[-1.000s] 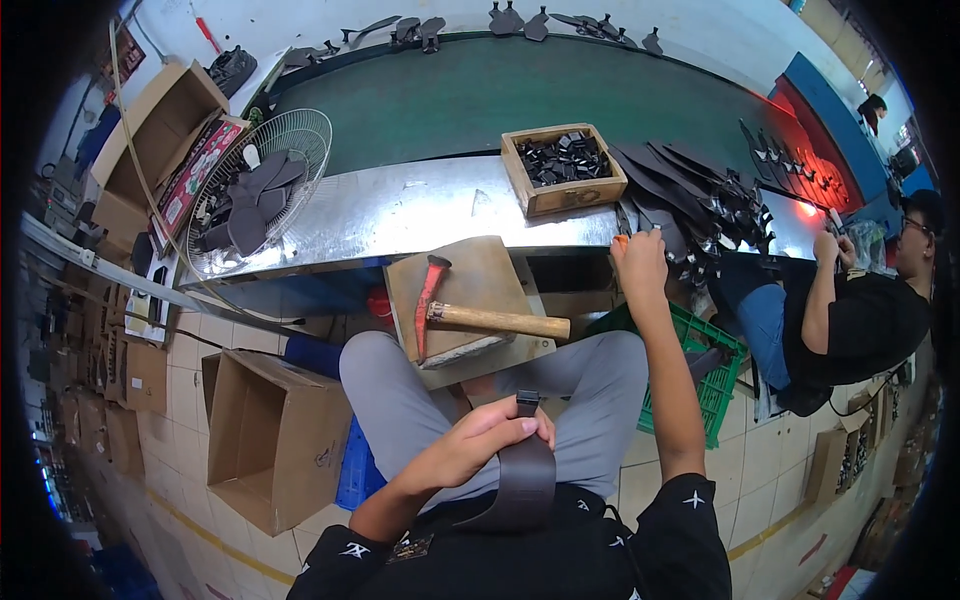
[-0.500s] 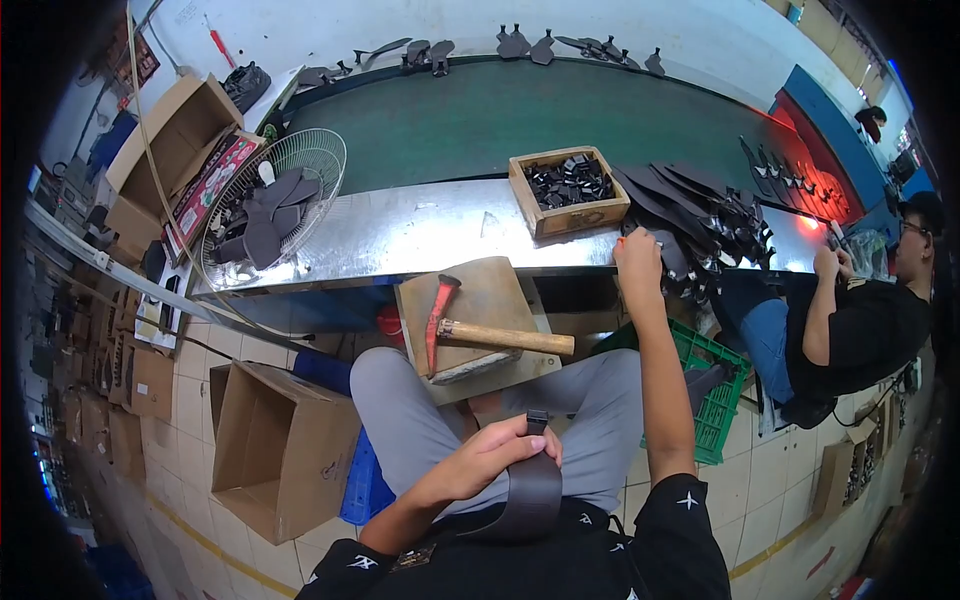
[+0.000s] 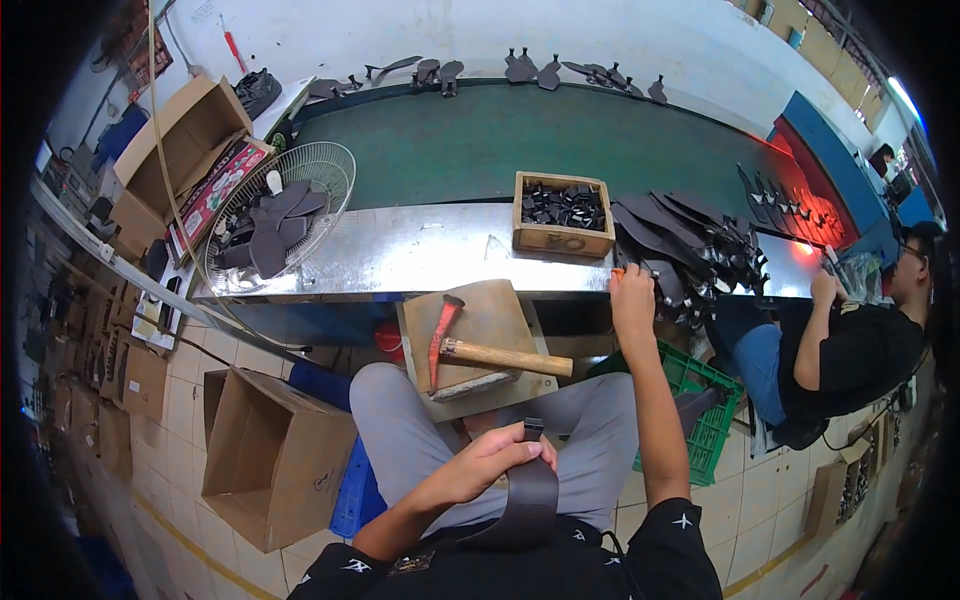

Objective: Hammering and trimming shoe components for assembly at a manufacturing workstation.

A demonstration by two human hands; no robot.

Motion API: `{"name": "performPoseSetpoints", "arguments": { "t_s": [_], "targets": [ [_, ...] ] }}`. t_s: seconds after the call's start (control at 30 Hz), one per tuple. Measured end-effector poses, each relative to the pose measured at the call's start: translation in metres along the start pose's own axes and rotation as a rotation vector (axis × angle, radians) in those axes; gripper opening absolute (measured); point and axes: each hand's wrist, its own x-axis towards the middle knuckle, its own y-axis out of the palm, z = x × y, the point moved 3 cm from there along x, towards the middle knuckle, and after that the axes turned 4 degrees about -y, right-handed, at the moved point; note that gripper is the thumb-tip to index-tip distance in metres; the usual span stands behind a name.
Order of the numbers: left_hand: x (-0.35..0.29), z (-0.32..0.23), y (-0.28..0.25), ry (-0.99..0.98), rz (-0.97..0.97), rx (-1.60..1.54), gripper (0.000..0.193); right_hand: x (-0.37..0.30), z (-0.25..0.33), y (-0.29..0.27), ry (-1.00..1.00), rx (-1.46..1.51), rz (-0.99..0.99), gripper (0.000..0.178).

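A shiny metal table [image 3: 400, 240] runs along a green belt [image 3: 430, 145] by a white wall [image 3: 400, 35], with a wooden box [image 3: 562, 241] of small black pieces and a pile of dark soles [image 3: 655, 222] on it, above a tiled floor [image 3: 755, 495]. Over the lap, the left hand [image 3: 495, 462] is clamped on a dark brown sole [image 3: 533, 500], its lower end lost against the black shirt [image 3: 560, 560]. The right hand [image 3: 632, 300] covers most of something orange [image 3: 617, 273] at the table's edge, so its grip cannot be told, and the room's rim fades into black.

A white wall [image 3: 400, 40] is seen far ahead; the tiled floor [image 3: 180, 430] is crossed (near left) by a yellow line [image 3: 200, 554].
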Motion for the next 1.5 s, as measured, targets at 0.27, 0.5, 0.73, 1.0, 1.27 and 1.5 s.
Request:
{"name": "performPoseSetpoints", "arguments": {
  "t_s": [0.27,0.5,0.73,1.0,1.27,1.5],
  "targets": [
    [-0.008,0.0,-0.009,0.019,-0.071,0.031,0.03,0.046,0.085,-0.03,-0.376,0.091,-0.376,0.03],
    [0.001,0.007,-0.009,0.08,-0.031,0.048,0.026,0.029,0.154,0.079,-0.509,0.257,-0.297,0.018],
    [0.0,0.017,-0.002,0.025,-0.02,-0.094,0.028,0.019,0.141,0.066,-0.602,0.532,-0.367,0.01],
    [-0.009,0.028,-0.028,0.082,-0.159,-0.192,0.025,0.013,0.126,0.01,-0.777,0.96,-0.122,0.017],
    [-0.054,0.07,-0.072,0.147,-0.13,-0.246,0.026,-0.212,-0.053,-0.092,0.299,0.805,-0.473,0.014],
    [-0.038,0.108,-0.136,0.354,-0.281,-0.198,0.031,-0.539,-0.124,0.03,0.885,1.057,0.459,0.03]
  ]
}}
